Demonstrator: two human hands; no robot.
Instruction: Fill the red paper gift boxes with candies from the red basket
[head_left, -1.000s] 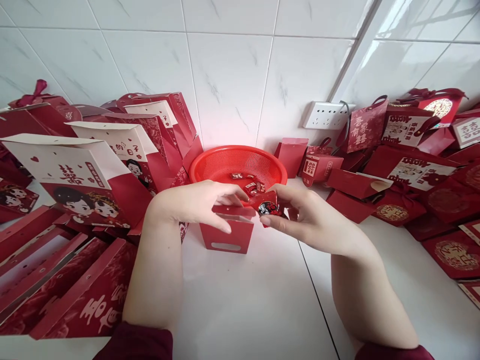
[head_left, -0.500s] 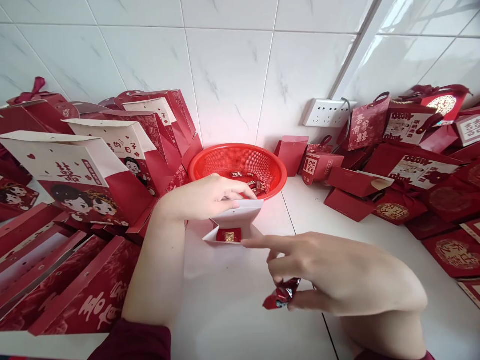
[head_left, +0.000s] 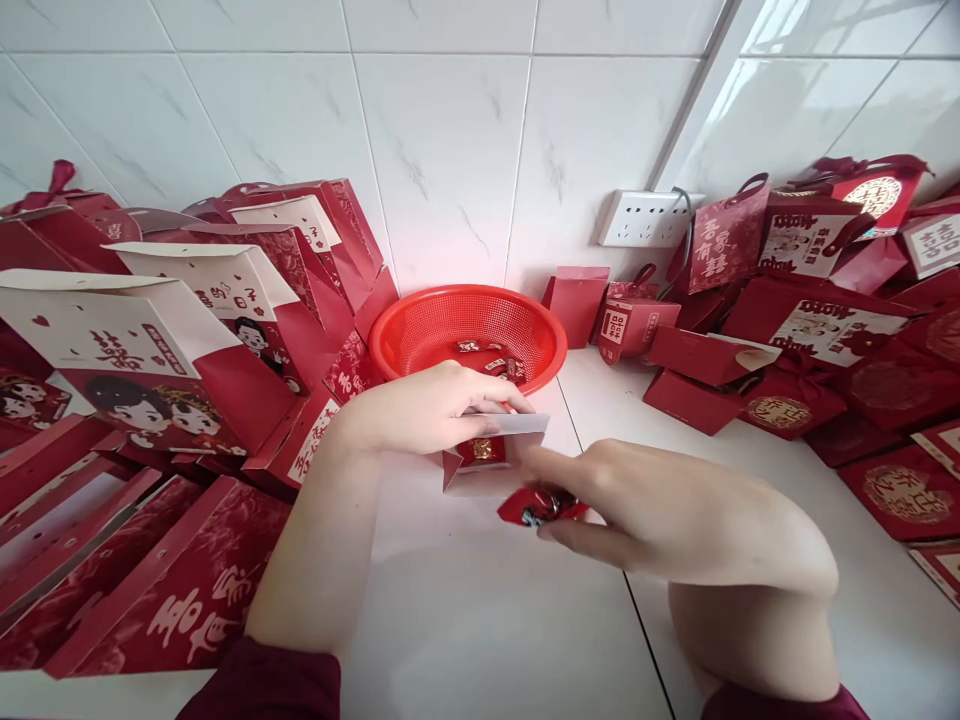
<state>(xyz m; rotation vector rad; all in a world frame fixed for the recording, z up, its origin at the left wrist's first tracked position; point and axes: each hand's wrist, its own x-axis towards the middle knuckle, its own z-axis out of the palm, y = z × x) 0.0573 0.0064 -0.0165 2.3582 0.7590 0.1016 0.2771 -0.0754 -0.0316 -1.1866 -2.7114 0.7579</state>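
My left hand (head_left: 439, 405) is closed on the far edge of a small open paper gift box (head_left: 480, 484), just in front of the red basket. Inside the box lies a red and gold wrapped candy (head_left: 484, 450). My right hand (head_left: 660, 510) pinches more red-wrapped candy (head_left: 525, 507) between thumb and fingers, low at the box's near right side. Part of that candy is hidden by the fingers, so I cannot tell whether it is one piece or more.
Behind the box stands a red plastic basket (head_left: 405, 325) holding several wrapped candies. Red and white gift boxes (head_left: 135, 340) crowd the left. More closed red boxes (head_left: 817, 330) are piled on the right, near a white power strip (head_left: 645, 220) against the tiled wall.
My right hand has carried its candy up and left, close to the box, its index finger now bent. The box has shifted slightly right and tilted under my left hand.
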